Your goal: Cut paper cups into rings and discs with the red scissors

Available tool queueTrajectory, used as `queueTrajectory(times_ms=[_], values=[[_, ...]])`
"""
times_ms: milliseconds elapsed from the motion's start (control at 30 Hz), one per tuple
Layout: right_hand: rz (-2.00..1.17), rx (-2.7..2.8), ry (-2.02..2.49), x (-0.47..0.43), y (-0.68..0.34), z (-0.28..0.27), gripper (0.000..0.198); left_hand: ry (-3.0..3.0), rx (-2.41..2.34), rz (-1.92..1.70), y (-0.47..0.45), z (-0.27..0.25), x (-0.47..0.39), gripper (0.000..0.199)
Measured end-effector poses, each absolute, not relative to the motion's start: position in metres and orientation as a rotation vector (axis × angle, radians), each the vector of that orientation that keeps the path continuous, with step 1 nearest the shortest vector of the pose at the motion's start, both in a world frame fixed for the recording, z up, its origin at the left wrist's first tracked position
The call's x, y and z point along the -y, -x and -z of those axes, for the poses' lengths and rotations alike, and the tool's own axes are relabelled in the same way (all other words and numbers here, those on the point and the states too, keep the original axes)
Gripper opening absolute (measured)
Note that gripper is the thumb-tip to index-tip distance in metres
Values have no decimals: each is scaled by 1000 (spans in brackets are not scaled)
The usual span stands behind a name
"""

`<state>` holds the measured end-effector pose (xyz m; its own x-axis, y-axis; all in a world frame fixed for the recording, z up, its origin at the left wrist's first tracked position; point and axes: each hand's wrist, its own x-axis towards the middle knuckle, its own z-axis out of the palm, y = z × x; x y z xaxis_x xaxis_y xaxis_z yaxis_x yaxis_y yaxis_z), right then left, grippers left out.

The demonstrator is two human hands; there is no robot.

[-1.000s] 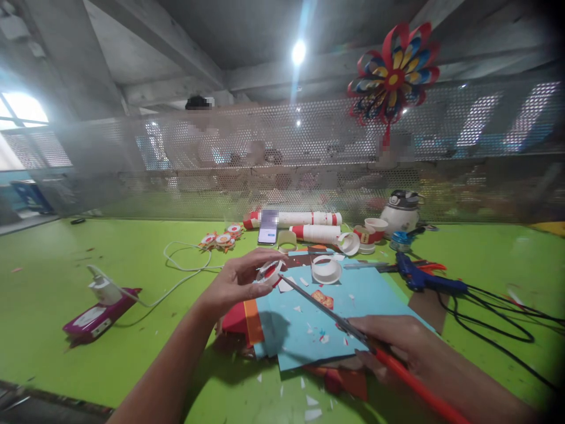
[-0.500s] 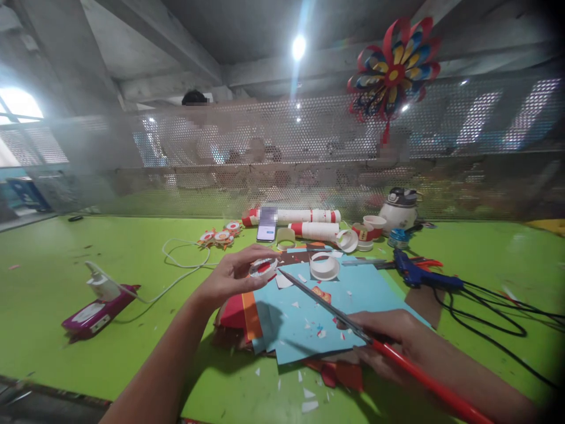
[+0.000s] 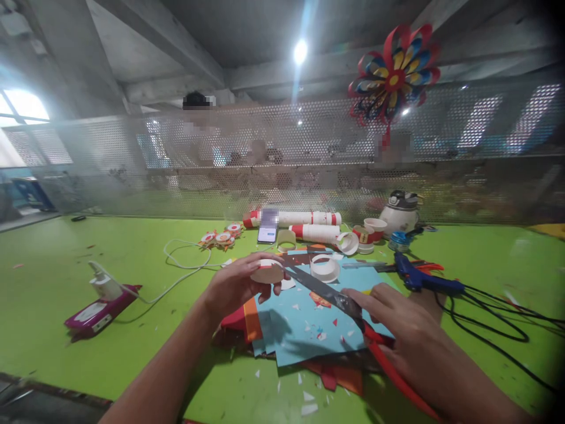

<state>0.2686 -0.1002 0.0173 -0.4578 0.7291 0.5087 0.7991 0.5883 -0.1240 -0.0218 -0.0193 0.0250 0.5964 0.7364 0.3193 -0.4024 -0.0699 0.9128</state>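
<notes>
The left hand (image 3: 236, 285) pinches a white paper-cup ring (image 3: 266, 272) above the blue paper (image 3: 304, 330) on the green desk (image 3: 132, 341). The right hand (image 3: 397, 330) grips red-handled scissors (image 3: 335, 300), blades touching the ring.

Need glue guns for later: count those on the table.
1. A blue glue gun lies on the green table, right of the blue paper, its black cord trailing right. Others may be hidden among clutter.

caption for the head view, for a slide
Left hand holds a paper ring; right hand brings red-handled scissors to it.
</notes>
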Motion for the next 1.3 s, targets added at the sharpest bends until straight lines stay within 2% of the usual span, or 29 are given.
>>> queueTrajectory(times_ms=[133, 300, 533, 1300], values=[[450, 2288, 1125, 97, -270, -15, 49, -1294, -276, -919, 21, -27, 21, 34], [603, 2281, 1105, 94, -270, -12, 45, -1261, -275, -855, 19, -24, 20, 35], [627, 2290, 1107, 91, -270, -11, 44, -1227, -346, -819, 13, -26, 23, 48], [631, 2340, 1238, 88, -268, -1, 40, -1131, -501, -861, 3, -29, 28, 48]])
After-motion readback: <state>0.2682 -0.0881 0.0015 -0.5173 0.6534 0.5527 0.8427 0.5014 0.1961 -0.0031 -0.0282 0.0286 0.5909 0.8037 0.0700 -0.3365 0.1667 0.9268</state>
